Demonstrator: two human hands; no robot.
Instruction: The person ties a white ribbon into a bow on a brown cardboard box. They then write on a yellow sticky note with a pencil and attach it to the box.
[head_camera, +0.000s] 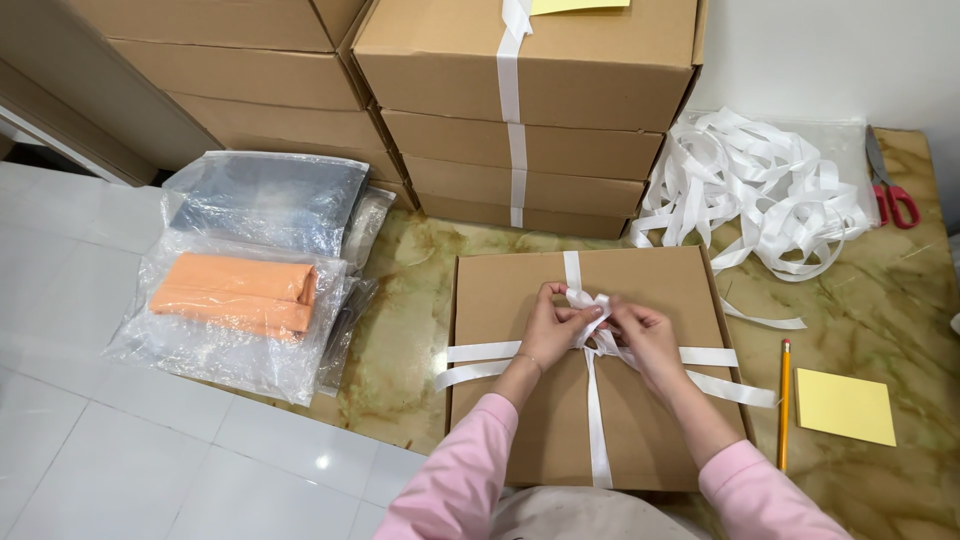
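Observation:
A flat brown cardboard box (520, 300) lies on the marbled table in front of me, crossed by a white ribbon (597, 430). At the middle of the lid my left hand (553, 330) and my right hand (645, 340) both pinch the ribbon's loops (590, 305), close together and almost touching. Loose ribbon tails (725, 385) trail out to the left and right over the lid. Pink sleeves cover both forearms.
A stack of taped cardboard boxes (540, 110) stands behind. A heap of white ribbon (770, 185) and red-handled scissors (890, 190) lie at the back right. A pencil (784, 400) and yellow sticky notes (845, 405) sit right. Bubble-wrapped orange and grey items (240, 290) lie left.

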